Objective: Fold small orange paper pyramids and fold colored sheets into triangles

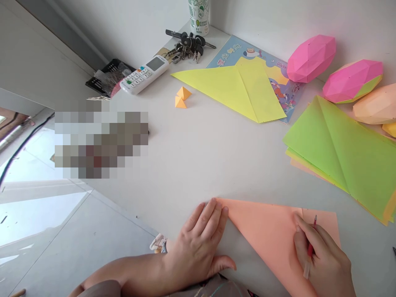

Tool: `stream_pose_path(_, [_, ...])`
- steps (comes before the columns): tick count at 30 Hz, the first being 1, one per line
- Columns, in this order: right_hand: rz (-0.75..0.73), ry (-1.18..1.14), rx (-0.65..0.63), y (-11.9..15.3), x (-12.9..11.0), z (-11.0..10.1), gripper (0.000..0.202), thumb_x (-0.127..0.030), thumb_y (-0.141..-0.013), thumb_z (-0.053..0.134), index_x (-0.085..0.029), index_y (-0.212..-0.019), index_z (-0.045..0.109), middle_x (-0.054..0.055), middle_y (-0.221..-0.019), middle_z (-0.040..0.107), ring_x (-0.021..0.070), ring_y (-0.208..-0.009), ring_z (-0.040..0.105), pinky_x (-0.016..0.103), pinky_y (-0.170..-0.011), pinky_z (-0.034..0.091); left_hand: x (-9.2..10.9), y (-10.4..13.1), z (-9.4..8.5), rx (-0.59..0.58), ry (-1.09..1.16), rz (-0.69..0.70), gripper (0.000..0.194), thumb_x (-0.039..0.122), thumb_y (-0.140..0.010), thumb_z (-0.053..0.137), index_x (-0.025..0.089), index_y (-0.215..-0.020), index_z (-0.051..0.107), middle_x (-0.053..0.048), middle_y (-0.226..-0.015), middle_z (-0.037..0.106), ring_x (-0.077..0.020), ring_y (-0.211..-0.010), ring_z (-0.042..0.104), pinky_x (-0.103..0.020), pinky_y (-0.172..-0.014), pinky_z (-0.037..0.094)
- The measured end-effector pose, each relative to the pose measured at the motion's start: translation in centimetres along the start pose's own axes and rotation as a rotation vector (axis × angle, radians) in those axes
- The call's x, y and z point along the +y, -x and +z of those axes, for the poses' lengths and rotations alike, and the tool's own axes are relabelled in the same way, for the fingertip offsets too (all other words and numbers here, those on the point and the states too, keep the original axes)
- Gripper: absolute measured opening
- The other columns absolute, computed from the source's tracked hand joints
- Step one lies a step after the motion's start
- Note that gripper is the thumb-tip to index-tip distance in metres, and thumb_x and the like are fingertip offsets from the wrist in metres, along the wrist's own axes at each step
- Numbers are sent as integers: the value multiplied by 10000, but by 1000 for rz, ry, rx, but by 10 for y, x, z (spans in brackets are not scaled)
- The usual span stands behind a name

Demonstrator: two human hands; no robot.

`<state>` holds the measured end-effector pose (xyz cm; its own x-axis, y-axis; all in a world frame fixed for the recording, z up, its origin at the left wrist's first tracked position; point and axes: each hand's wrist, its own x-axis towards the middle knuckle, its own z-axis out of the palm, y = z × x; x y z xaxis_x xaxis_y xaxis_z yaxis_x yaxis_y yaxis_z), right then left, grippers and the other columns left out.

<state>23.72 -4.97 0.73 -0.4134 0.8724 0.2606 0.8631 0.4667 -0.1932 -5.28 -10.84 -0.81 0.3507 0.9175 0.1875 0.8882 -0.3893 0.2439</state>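
An orange folded sheet of paper [269,231] lies on the table near its front edge, narrow to a point at the left. My left hand [202,239] rests flat with its fingertips on that pointed corner, thumb spread away. My right hand [321,251] is over the right part of the sheet, its index fingertip touching the paper near the upper edge and a crease. A red pen [311,247] with its tip pointing up and away is held in the curled fingers of this hand. The sheet's lower end runs out of the picture.
A yellow folded sheet [244,90] lies on a blue booklet [225,51] at the back. Green sheets [337,148] are stacked at right, below faceted pink paper shapes [312,57]. Small orange pieces [182,97], a white remote [145,74], keys [188,45] and a cup [199,16] stand farther left.
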Motion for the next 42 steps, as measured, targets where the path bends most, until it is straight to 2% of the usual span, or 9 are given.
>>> stream_pose_path(4, [5,3,-5,0,-1,0,519,-5,-875,469,-236,-1336,536,-56,-603,397,82,-465,357,187,-497,367,-1,-1,-1,-24,-12,31,903,729,-889,131,47,-1318,540,-181,-1342,532,-320,-1358,359,-428,-1164,238])
stream_pose_path(9, [21,-5,-19,2,-2,0,475,-15,-872,466,-218,-1289,567,-48,-620,427,77,-463,367,188,-486,361,1,-2,-1,33,19,-2,857,659,-928,80,49,-1283,567,-174,-1332,543,-304,-1336,391,-418,-1150,241])
stream_pose_path(16, [20,-66,-48,-2,-6,-2,506,7,-851,404,-194,-1294,544,-54,-605,404,75,-456,384,181,-455,360,-1,-4,-5,47,-18,44,832,675,-926,181,27,-1297,547,-225,-1298,549,-349,-1265,461,-440,-1045,323])
stream_pose_path(22, [54,-165,-90,-4,-13,-6,512,40,-853,359,-167,-1293,519,-58,-604,385,71,-448,365,179,-409,334,0,-4,-5,58,-24,41,858,671,-929,186,15,-1474,285,-229,-1238,580,-360,-1182,520,-454,-974,352])
stream_pose_path(25, [85,-214,-132,-5,-15,-8,530,70,-836,317,-145,-1273,526,-63,-587,380,70,-434,359,186,-396,326,0,-6,-6,62,-53,61,833,639,-949,172,11,-1494,219,-234,-1211,588,-368,-1144,534,-466,-933,361])
stream_pose_path(31, [116,-252,-141,-3,-17,-7,593,91,-803,310,-148,-1316,488,-63,-578,399,78,-438,383,205,-406,348,-3,-10,-6,115,-112,165,857,653,-941,234,-12,-1482,242,-243,-1132,607,-366,-1064,556,-463,-856,381])
stream_pose_path(42, [138,-286,-174,0,-18,-7,722,135,-769,297,-156,-1426,367,-77,-567,361,80,-438,364,211,-422,339,-8,-8,-1,139,-125,185,867,671,-907,336,16,-1473,295,-232,-1142,613,-346,-1043,578,-445,-845,394])
